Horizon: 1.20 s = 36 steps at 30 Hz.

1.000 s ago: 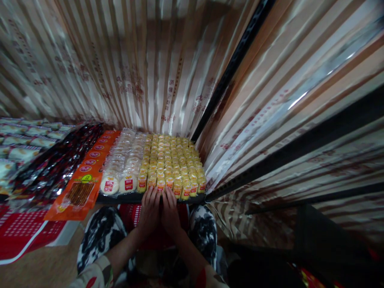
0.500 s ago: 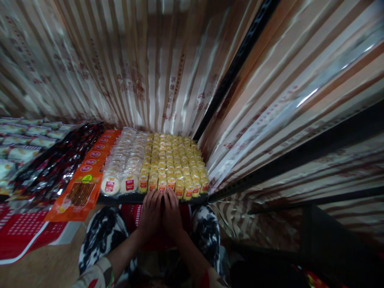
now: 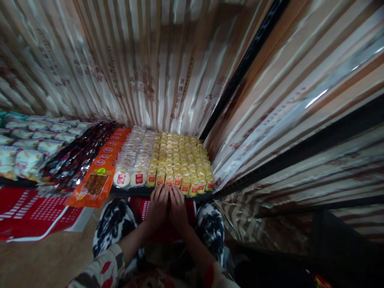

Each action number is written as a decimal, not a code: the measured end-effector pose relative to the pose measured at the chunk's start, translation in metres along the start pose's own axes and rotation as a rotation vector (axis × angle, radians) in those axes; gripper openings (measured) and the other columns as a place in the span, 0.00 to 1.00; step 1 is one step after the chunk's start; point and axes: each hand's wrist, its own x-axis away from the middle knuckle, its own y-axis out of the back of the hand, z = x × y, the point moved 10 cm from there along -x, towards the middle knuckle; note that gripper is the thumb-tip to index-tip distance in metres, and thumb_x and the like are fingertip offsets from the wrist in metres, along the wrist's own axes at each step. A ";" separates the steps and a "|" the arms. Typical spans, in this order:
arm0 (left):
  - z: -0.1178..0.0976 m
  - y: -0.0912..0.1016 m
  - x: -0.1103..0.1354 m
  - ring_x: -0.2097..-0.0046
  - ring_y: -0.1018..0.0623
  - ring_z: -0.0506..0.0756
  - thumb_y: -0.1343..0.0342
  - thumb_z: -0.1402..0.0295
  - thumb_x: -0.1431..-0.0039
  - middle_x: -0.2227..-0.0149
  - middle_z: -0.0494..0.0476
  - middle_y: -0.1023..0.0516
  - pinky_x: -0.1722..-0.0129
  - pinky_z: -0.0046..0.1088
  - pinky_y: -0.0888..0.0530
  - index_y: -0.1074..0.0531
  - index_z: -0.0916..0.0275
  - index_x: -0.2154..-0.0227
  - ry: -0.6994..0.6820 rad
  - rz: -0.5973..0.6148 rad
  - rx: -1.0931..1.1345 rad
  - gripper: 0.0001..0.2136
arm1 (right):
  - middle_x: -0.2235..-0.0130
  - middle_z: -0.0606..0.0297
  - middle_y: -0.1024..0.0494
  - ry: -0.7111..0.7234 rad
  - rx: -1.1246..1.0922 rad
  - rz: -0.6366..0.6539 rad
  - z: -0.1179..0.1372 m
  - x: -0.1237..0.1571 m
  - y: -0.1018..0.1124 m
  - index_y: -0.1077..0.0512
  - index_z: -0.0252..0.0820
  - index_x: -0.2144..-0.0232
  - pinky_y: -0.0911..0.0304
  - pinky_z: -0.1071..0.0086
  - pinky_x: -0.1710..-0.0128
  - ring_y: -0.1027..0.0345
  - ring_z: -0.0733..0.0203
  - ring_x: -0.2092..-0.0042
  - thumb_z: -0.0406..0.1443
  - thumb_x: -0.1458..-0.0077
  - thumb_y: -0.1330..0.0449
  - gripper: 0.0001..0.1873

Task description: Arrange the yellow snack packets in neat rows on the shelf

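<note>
Head cam: I have left hand and right hand side by side, fingertips at the front row of yellow packs on the black shelf; can't tell if either grips one. White packs sit just left, orange pouch beyond.

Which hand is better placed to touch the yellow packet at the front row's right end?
Probably the right hand. It sits nearer the right-end yellow packet, while the left hand lies farther away, toward the white round packs.
</note>
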 end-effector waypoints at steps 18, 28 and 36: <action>0.010 0.003 0.007 0.37 0.46 0.62 0.56 0.74 0.44 0.41 0.66 0.39 0.45 0.42 0.39 0.38 0.69 0.45 0.009 0.117 -0.016 0.22 | 0.40 0.56 0.40 0.028 0.049 0.051 0.013 -0.009 -0.007 0.46 0.37 0.40 0.46 0.53 0.40 0.61 0.56 0.35 0.23 0.48 0.57 0.32; 0.027 0.013 0.011 0.37 0.46 0.62 0.58 0.80 0.47 0.41 0.68 0.40 0.45 0.43 0.37 0.43 0.71 0.42 0.071 0.102 0.070 0.26 | 0.38 0.54 0.45 0.001 0.068 0.081 0.018 -0.009 -0.005 0.49 0.35 0.39 0.47 0.53 0.41 0.63 0.54 0.34 0.20 0.54 0.57 0.37; 0.032 0.001 0.014 0.37 0.46 0.63 0.59 0.80 0.47 0.41 0.70 0.40 0.44 0.44 0.38 0.43 0.73 0.43 0.075 0.161 0.130 0.26 | 0.38 0.53 0.45 -0.047 0.053 0.134 0.015 -0.008 -0.012 0.47 0.33 0.40 0.49 0.54 0.41 0.63 0.54 0.35 0.22 0.52 0.56 0.35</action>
